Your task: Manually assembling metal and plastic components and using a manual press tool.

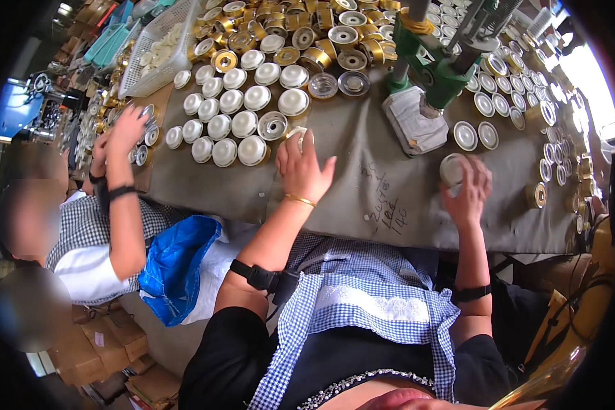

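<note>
My left hand [303, 171] reaches over the table with its fingers curled round a white-topped round part [297, 134], mostly hidden beneath them. That part sits at the right end of several rows of white domed caps [244, 124] with gold rims. Beside it stands an uncapped gold ring-shaped part [272, 126] with a silvery inside. My right hand [469, 190] grips a pale round disc [452, 169] at its edge, between thumb and fingers, near the table's front. Beyond it lie two white round discs with metal rims [477, 137].
A green hand press [434, 75] with a white cloth pad [415, 121] stands at the back. Gold parts [307, 34] pile up behind, beside a white plastic basket [160, 61]. More discs [506, 89] cover the right side. A co-worker's hands [125, 130] work at the left, near a blue bag [179, 268].
</note>
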A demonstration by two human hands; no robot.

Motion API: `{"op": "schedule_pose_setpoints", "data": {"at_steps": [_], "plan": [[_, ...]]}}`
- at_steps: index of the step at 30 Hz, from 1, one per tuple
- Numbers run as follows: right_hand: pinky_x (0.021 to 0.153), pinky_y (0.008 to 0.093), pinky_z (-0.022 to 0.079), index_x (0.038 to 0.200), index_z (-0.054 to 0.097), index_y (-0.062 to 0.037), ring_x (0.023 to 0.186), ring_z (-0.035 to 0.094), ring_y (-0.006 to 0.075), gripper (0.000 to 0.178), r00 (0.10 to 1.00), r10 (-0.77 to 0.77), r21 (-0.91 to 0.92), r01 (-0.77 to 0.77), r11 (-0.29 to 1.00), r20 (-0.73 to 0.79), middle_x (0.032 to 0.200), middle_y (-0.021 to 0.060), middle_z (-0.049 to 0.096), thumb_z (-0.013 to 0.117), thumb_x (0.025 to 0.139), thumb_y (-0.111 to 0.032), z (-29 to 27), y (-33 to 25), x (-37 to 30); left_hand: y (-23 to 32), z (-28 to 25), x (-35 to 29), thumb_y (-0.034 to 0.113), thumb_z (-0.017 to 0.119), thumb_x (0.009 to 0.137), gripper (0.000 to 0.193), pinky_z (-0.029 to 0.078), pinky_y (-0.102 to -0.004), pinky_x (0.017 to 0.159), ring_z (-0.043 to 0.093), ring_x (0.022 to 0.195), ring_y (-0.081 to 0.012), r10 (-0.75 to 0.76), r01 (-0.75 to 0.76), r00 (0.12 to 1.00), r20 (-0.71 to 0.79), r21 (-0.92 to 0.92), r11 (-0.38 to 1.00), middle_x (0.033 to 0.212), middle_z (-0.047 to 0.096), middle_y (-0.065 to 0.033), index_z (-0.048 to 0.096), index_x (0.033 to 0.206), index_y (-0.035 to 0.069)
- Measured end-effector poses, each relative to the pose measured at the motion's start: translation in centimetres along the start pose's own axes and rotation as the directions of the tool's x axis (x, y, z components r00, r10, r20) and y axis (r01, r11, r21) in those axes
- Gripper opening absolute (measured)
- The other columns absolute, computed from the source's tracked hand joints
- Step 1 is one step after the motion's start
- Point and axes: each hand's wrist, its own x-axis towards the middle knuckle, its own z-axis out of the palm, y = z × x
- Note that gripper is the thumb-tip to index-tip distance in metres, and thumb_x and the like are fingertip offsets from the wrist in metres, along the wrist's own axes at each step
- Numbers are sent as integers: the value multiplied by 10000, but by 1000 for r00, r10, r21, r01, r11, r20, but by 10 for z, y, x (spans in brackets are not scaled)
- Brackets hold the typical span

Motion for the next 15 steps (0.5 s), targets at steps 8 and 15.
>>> {"op": "schedule_pose_setpoints", "data": {"at_steps": [8,15], "plan": [[1068,462,325,1329,489,-88,1239,446,355,667,992,-117,288,124,949,-43,1360,164,463,747,722,-185,4,-52,11,-27,6,-6,120,708,765,293,467,-446,825,593,941,-323,139,-117,989,46,-326,938,988,631,-98,656,1053,110],[875,417,508,1341,478,-55,1068,587,374,709,884,-461,636,317,704,70,1266,209,526,779,729,-247,8,-144,38,17,-23,2,235,624,947,272,513,-314,811,634,915,-168,172,429,841,513,-825,368,949,649,-46,610,1099,10]]}}
